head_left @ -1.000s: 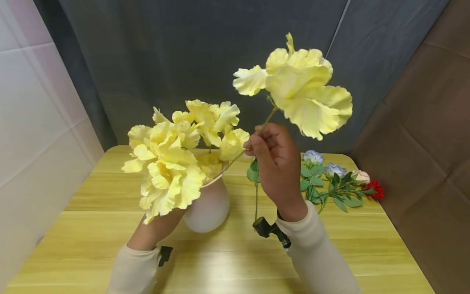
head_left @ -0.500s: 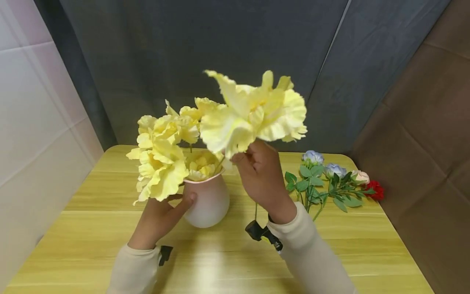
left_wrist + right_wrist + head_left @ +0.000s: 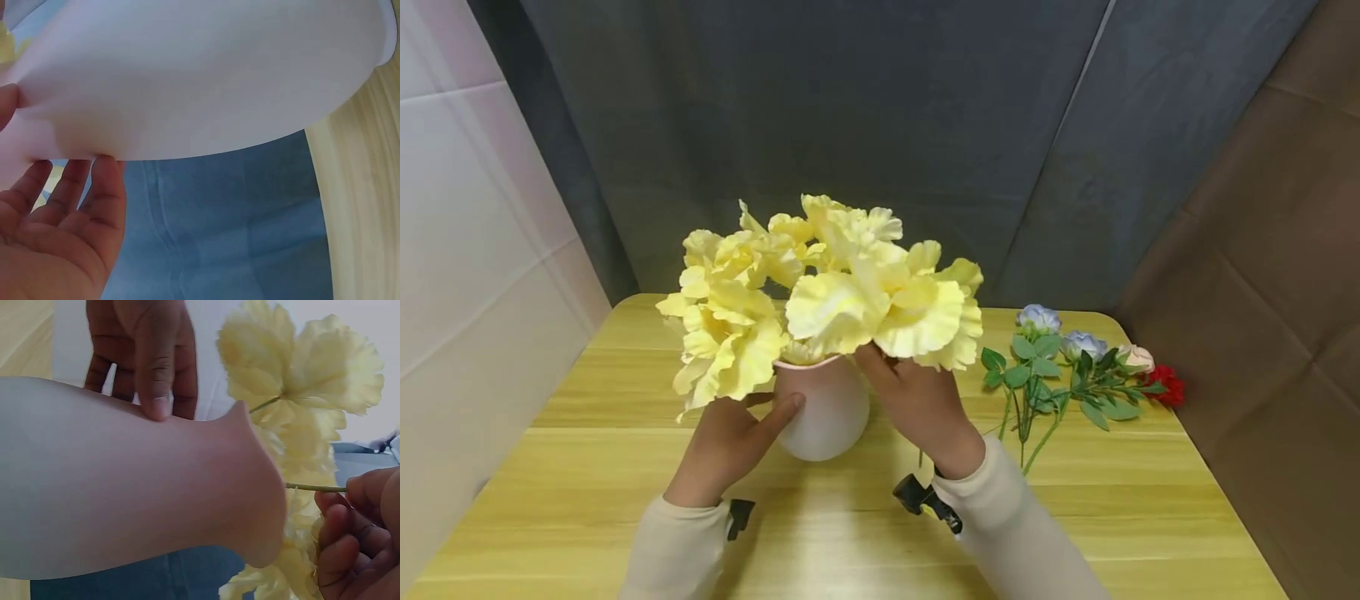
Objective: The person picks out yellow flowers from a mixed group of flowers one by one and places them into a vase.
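A white vase [image 3: 826,417] with a pinkish rim stands upright on the wooden table [image 3: 820,550]. My left hand [image 3: 722,446] holds it near the neck, thumb on the near side and fingers around the far side. With thumb and fingers, my right hand [image 3: 921,408] pinches the green stem [image 3: 315,487] of a yellow artificial flower [image 3: 895,308] just above the rim. That stem runs into the vase mouth; its lower end is hidden inside. Several other yellow blooms [image 3: 730,325] spread from the vase, mostly toward the left and back.
Artificial flowers lie on the table at the right: blue roses [image 3: 1039,319], a pale pink rose [image 3: 1138,360] and a red flower [image 3: 1167,385], with green leaves. A dark grey curtain [image 3: 820,100] hangs behind, and a brown cloth [image 3: 1262,333] borders the right side.
My right hand has moved left and down to the vase, bringing the yellow flower from high at the right to just above the rim. My left hand now shows its thumb on the vase.
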`<action>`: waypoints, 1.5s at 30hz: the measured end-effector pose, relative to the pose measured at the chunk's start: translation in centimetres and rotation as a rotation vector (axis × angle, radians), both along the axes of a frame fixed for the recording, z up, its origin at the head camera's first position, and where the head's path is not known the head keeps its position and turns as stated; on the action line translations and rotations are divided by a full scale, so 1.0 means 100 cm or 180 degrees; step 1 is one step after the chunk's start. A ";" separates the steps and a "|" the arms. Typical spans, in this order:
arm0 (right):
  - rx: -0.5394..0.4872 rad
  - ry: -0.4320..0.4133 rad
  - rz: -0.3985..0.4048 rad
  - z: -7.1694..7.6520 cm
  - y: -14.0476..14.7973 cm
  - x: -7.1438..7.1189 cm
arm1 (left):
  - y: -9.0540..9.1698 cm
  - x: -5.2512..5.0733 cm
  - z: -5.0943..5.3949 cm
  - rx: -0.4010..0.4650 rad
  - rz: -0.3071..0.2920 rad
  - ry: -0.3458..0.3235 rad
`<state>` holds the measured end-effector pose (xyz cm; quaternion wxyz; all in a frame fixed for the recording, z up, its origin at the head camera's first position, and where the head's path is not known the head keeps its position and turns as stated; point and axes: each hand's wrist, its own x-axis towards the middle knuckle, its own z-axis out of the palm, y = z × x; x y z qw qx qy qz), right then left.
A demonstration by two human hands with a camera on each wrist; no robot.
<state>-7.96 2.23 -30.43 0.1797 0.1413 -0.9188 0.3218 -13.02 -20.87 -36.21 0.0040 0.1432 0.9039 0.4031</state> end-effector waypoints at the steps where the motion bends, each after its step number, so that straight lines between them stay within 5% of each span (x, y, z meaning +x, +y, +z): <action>1: -0.0376 -0.0318 -0.0090 0.002 -0.002 -0.001 | 0.001 0.000 -0.001 -0.0069 0.0008 0.0020; 2: -0.0622 -0.0458 -0.0168 0.002 -0.005 -0.004 | 0.001 0.000 -0.001 -0.0095 0.0012 0.0024; 8: -0.0470 0.0699 0.0316 -0.012 -0.008 -0.018 | 0.008 -0.001 -0.009 0.0049 -0.0067 0.0152; 14: -0.0453 0.1303 0.0250 -0.026 0.002 -0.010 | 0.016 -0.004 -0.017 0.0392 -0.0211 0.0920; 19: -0.0828 0.1613 0.0213 -0.042 0.027 -0.001 | 0.020 -0.009 -0.023 0.0556 -0.0309 0.1431; 22: -0.1042 0.1317 0.0091 -0.052 0.049 0.005 | 0.023 -0.012 -0.025 0.0600 -0.0293 0.1588; 24: -0.1084 0.0877 -0.0090 -0.059 0.065 0.007 | 0.024 -0.012 -0.025 0.0636 -0.0241 0.1570; 28: -0.0904 -0.0196 -0.0417 -0.072 0.091 0.009 | 0.026 -0.011 -0.026 0.0559 -0.0179 0.1194; 31: -0.0759 -0.0695 -0.0509 -0.082 0.105 0.008 | 0.027 -0.010 -0.028 0.0466 -0.0168 0.0905; 38: -0.0850 -0.0873 -0.0891 -0.096 0.125 0.007 | 0.033 -0.013 -0.037 0.0682 -0.0155 0.1227; 45: -0.0916 -0.0871 -0.1011 -0.102 0.137 0.004 | 0.028 -0.014 -0.037 0.0703 0.0230 0.1465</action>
